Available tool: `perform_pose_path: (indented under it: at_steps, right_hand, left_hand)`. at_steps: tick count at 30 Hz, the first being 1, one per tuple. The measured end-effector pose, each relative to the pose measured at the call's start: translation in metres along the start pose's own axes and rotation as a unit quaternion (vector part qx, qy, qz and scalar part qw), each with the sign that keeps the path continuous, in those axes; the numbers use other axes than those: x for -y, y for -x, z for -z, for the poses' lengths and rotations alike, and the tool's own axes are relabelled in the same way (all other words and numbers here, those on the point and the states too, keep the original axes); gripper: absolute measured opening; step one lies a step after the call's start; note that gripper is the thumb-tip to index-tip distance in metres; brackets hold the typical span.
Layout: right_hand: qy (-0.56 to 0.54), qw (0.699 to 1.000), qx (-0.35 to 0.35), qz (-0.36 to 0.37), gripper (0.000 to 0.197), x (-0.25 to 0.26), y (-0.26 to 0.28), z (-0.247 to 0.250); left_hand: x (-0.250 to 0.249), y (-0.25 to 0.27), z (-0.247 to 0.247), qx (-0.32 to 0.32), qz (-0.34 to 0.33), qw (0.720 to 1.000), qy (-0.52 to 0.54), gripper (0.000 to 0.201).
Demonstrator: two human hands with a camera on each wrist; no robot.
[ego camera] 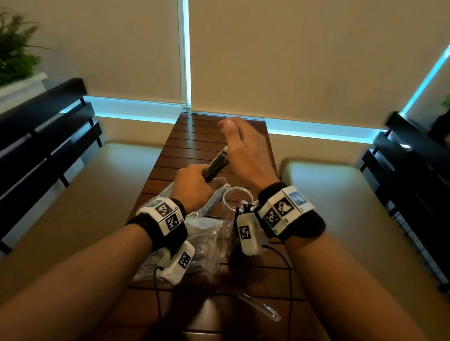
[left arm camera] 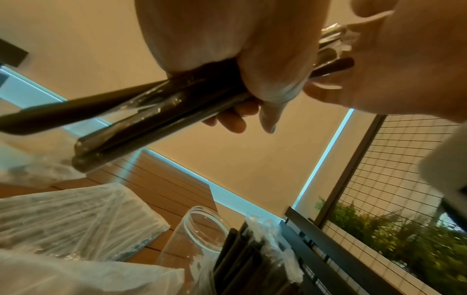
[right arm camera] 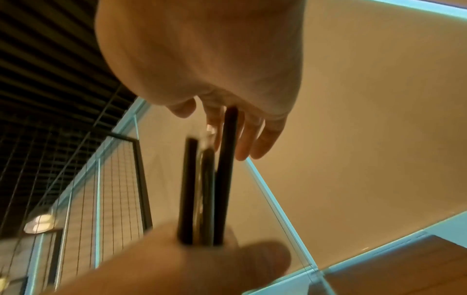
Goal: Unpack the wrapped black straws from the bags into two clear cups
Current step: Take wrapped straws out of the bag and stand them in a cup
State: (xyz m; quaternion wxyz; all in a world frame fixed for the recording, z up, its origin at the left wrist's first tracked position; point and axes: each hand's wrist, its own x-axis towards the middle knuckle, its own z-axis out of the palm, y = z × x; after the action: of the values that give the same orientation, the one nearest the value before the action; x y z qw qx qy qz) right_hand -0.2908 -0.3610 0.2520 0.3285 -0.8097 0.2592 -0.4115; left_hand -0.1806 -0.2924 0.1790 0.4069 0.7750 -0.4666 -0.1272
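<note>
Bags [ego camera: 170, 251] of straws lay unemptied; left hand [ego camera: 194, 186] gripped a black bundle [ego camera: 217, 165], right hand [ego camera: 243, 149] spread flat against its end; one cup [ego camera: 237, 195] looked empty, the other already held straws.

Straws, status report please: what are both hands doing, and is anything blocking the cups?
Left hand grips a bundle of black straws. Right hand open, palm against the bundle's end. One clear cup empty, mouth unblocked; the other cup already holds straws.

Beige roller blinds [ego camera: 304, 52] hang behind a slatted wooden counter [ego camera: 197, 135], cyan light [ego camera: 319, 131] glowing at their edges. Black benches [ego camera: 38, 120] flank it; a fern [ego camera: 5, 48] sits far left.
</note>
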Motion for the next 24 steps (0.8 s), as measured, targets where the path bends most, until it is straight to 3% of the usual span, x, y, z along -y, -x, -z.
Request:
perform_pose_path:
  at_steps: [3,6,9,11,12,15,17,21,24]
  right_hand:
    - [0.037,0.998,0.045,0.009,0.036,-0.008,0.009,-0.013]
    - [-0.013,0.997,0.074,-0.004,0.036,-0.018,0.013,-0.007]
    - [-0.02,0.999,0.02,-0.025,0.036,-0.035,0.014,0.011]
    - [0.005,0.995,0.015,-0.095,0.032,-0.061,0.02,0.018]
    - [0.023,0.989,0.038,-0.143,0.036,-0.079,0.026,0.02]
    - [0.084,0.954,0.136,-0.253,0.08,-0.128,0.052,0.02]
    - [0.06,0.934,0.186,-0.299,0.094,-0.145,0.068,0.018]
    - [-0.018,0.922,0.226,-0.313,0.11,-0.166,0.092,0.012]
    - [0.013,0.93,0.215,-0.299,0.131,-0.181,0.101,-0.004]
  left_hand:
    - [-0.006,-0.001,-0.007,0.023,-0.04,0.999,0.015,0.028]
    - [-0.009,0.0,-0.012,0.025,-0.041,0.998,0.042,0.024]
    - [-0.008,-0.002,-0.018,-0.007,-0.006,0.994,0.111,0.036]
    - [-0.006,-0.006,-0.023,-0.028,0.028,0.983,0.178,0.039]
    - [-0.005,-0.008,-0.027,-0.03,0.038,0.976,0.212,0.038]
    - [-0.009,-0.007,-0.04,-0.026,0.061,0.954,0.291,0.036]
    - [-0.014,-0.007,-0.05,-0.024,0.065,0.946,0.318,0.036]
    - [-0.02,-0.007,-0.071,-0.01,0.054,0.944,0.324,0.038]
    - [-0.019,-0.01,-0.085,-0.007,0.063,0.94,0.336,0.04]
